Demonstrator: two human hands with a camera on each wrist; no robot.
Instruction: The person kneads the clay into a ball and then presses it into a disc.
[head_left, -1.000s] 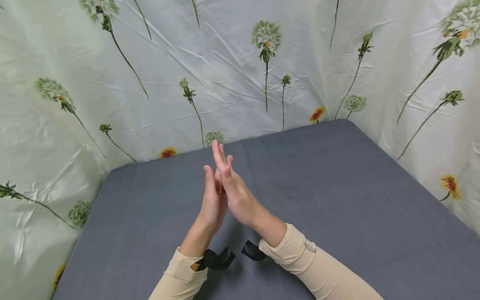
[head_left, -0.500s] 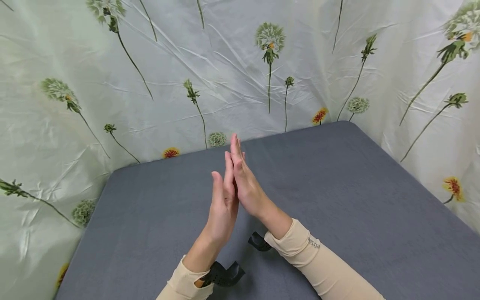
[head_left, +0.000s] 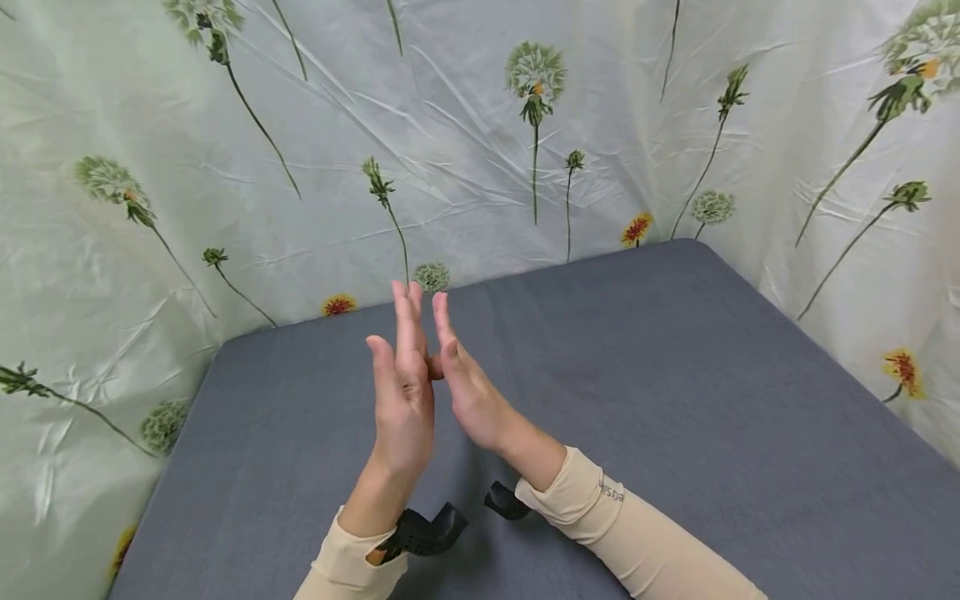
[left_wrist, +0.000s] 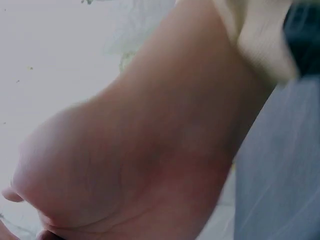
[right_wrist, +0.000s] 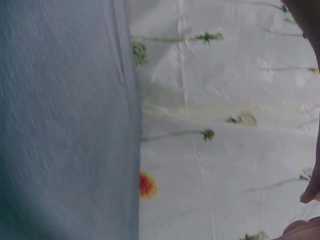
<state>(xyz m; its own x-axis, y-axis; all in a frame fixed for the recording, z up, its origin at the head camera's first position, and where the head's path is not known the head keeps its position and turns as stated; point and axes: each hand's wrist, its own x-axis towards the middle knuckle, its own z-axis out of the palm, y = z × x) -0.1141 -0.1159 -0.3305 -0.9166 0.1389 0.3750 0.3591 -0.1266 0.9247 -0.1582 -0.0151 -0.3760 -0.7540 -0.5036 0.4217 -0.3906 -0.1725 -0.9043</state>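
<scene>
Over the table (head_left: 660, 375), left hand (head_left: 402, 404) and right hand (head_left: 476, 404) extend fingers; only head view shows both sleeves (head_left: 637, 529).

"What's shining at twelve o'clock?"

"The white, flower-printed hanging sheet (head_left: 465, 125) is gleaming, glossy and creased."

"And towards three?"

"The broad grey cloth-covered tabletop (head_left: 637, 375) is looking matt."

"Near six?"

"Two curved black pieces (head_left: 429, 535) are looking like hard, dull plastic; the beige cloth sleeves (head_left: 645, 537), at five and seven, are showing smooth, matt fabric."
</scene>
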